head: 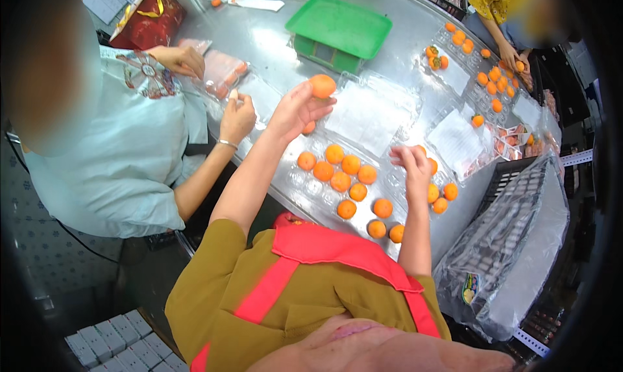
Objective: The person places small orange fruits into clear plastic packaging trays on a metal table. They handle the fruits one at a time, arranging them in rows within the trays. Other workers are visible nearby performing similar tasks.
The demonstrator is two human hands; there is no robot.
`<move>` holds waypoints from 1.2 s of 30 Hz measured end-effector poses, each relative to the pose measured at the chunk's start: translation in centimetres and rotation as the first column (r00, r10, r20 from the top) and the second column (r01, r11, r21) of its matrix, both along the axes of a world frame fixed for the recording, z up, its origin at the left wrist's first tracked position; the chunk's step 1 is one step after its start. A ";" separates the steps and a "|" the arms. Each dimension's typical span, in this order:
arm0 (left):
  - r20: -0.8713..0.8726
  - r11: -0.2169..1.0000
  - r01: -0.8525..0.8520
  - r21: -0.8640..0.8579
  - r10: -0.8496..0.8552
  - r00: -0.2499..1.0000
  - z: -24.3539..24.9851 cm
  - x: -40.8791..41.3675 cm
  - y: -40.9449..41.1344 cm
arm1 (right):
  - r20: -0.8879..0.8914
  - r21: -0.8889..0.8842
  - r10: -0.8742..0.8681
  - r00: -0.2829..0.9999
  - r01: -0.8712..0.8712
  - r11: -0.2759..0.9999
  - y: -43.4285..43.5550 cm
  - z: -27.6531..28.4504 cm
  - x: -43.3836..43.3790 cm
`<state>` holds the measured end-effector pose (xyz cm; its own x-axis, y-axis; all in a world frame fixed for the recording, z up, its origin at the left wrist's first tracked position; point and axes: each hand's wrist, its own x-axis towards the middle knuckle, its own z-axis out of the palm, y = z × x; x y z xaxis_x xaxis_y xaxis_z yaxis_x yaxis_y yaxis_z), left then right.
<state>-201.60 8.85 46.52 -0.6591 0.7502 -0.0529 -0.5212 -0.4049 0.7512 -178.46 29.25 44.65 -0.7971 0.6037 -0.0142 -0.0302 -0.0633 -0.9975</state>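
Note:
My left hand (301, 106) is raised over the steel table with an orange persimmon-like fruit (323, 86) held at its fingertips. To the right, my right hand (412, 165) hovers with bent fingers beside a group of orange fruits (432, 193); whether it touches the fruit behind its fingers cannot be told. Between the hands, several fruits (340, 181) rest in and around a clear plastic tray (302, 181) with round hollows. More loose fruits (383, 208) lie at the near table edge. White sheets (362, 116) lie on clear plastic packaging farther back.
A green tray (340, 26) stands on green supports at the back. At left, a co-worker's hands (238, 116) are near packed orange items (224, 70). Another person's hands (511, 58) handle fruit at the far right. A plastic-lined crate (506, 226) stands at the right edge.

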 end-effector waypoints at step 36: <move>0.280 0.923 -0.351 0.157 0.299 0.912 -2.8 -43.1 17.5 | 0.643 0.192 -0.758 -0.110 0.981 0.020 -13.0 -15.6 25.4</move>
<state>-244.70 26.36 43.68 -0.8533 0.5081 -0.1172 -0.4924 -0.7111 0.5018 -153.11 16.24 29.05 0.6824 0.6070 -0.4073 0.0994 -0.6291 -0.7709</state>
